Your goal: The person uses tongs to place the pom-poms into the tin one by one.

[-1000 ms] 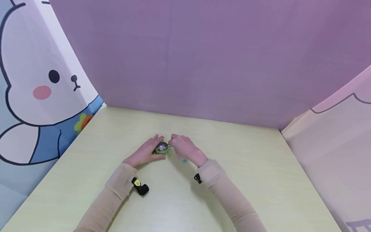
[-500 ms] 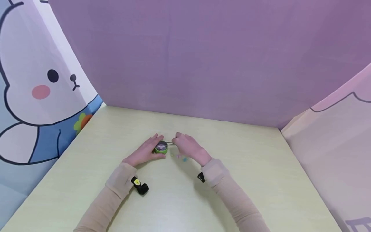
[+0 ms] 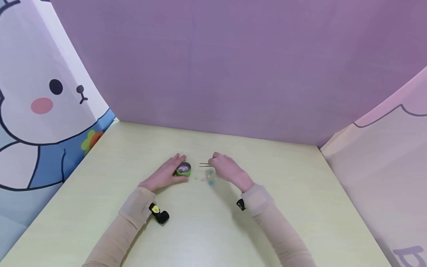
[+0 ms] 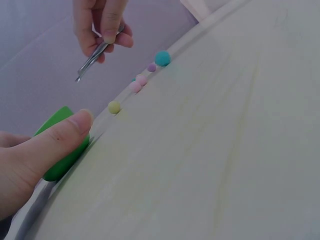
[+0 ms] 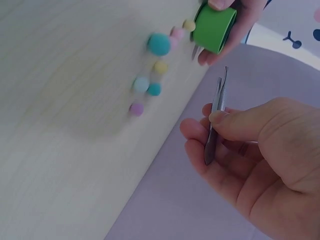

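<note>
My left hand (image 3: 165, 174) rests on the table and holds a small round green container (image 5: 214, 28) between thumb and fingers. The container stands with its opening up, and its inside looks dark and shiny in the head view. To its right, my right hand (image 3: 229, 170) pinches metal tweezers (image 5: 216, 120) between thumb and fingers, above the table. The tweezers' tips point toward the container, slightly apart, with nothing between them. Below the tweezers lie several small coloured balls, among them a large teal ball (image 5: 159, 44), a yellow ball (image 4: 114, 107) and a purple ball (image 5: 136, 109).
The pale wooden table (image 3: 200, 230) ends at a purple backdrop (image 3: 213, 74) at the far side. A printed cartoon cloth (image 3: 40, 148) hangs at the left, and a pinkish cloth (image 3: 393, 178) at the right. Black wrist cameras sit at both sleeves.
My right hand has drawn the tweezers out from over the container and moved right. More coloured balls now show beneath it. The left hand keeps its hold on the container.
</note>
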A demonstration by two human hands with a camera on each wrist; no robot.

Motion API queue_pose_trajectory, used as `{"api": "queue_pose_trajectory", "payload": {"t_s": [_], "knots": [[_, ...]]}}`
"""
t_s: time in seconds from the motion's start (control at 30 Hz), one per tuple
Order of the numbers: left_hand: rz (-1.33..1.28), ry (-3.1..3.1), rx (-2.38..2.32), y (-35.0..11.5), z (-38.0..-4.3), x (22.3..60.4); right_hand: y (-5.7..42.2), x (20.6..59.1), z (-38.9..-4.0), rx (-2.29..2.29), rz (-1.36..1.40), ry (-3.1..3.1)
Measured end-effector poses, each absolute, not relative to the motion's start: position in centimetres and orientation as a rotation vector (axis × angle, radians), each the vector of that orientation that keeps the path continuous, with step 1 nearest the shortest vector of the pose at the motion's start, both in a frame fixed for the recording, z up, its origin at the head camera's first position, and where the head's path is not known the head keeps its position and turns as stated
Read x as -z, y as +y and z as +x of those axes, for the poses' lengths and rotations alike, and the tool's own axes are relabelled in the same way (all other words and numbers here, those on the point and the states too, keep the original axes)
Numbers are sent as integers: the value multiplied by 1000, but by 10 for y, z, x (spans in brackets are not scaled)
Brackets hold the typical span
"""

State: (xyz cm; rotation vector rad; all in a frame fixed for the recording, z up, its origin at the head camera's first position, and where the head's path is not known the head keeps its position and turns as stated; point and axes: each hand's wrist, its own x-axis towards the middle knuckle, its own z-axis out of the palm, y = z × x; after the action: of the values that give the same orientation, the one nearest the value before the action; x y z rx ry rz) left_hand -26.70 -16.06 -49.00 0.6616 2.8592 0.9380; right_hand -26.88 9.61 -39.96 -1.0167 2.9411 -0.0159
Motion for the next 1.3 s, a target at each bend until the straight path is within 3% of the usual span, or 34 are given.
{"api": "queue_pose_trajectory", "payload": {"t_s": [0.67,1.3], "knots": [[647,2847,-945,-161,-265,489,148,412,-264,63,-998,2982],[670,2855,-953,-162,-266,488,151,425,-265,65,-898,2944]]}}
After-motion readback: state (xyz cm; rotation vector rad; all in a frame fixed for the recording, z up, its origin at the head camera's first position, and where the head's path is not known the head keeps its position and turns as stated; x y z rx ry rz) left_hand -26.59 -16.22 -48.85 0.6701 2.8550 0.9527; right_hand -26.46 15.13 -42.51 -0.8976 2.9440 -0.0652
